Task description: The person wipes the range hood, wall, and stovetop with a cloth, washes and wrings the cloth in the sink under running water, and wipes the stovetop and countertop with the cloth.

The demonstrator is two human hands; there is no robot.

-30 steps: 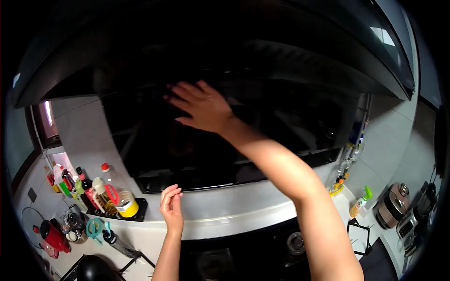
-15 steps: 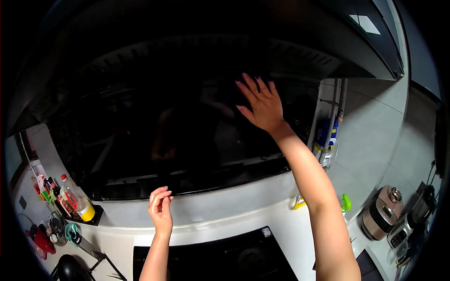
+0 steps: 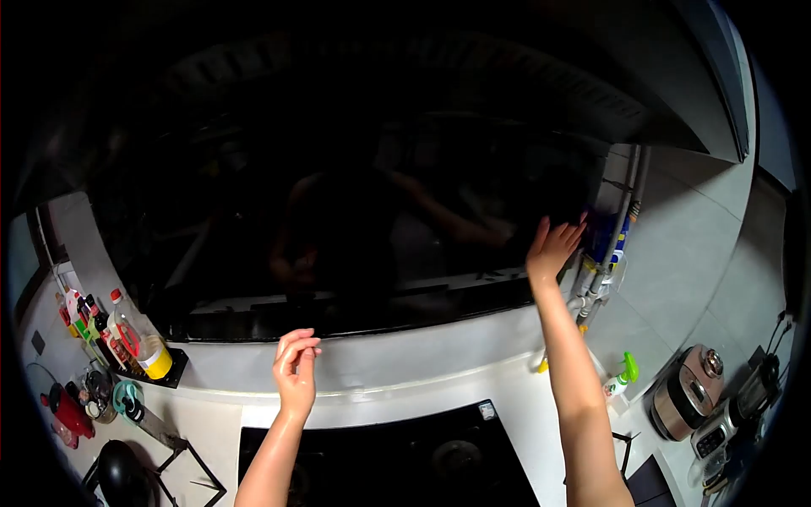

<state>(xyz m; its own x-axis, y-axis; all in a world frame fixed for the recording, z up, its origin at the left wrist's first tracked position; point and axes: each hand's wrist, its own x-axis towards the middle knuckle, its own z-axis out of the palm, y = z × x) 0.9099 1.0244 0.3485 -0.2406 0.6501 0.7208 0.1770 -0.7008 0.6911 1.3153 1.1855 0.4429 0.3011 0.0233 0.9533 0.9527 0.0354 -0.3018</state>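
A large glossy black panel (image 3: 405, 228) covers the wall ahead, with faint reflections of arms in it. Near the panel's right edge is my right hand (image 3: 554, 252), fingers spread and nothing in it; whether it touches the surface cannot be made out. My left hand (image 3: 296, 368) is raised by the panel's lower edge, over the pale wall strip, its fingers loosely curled and apart, holding nothing. Below both hands lies a black cooktop (image 3: 380, 460).
Bottles (image 3: 154, 357) stand on a black tray at the left, near a red object (image 3: 69, 411) and a black rounded item (image 3: 122, 473). At the right are pipes (image 3: 625, 220), a green-topped spray bottle (image 3: 623, 376) and a rice cooker (image 3: 688, 393).
My right hand has swept from the panel's middle to its right edge and lower. My left hand stays near the lower edge. The head view has shifted to the right.
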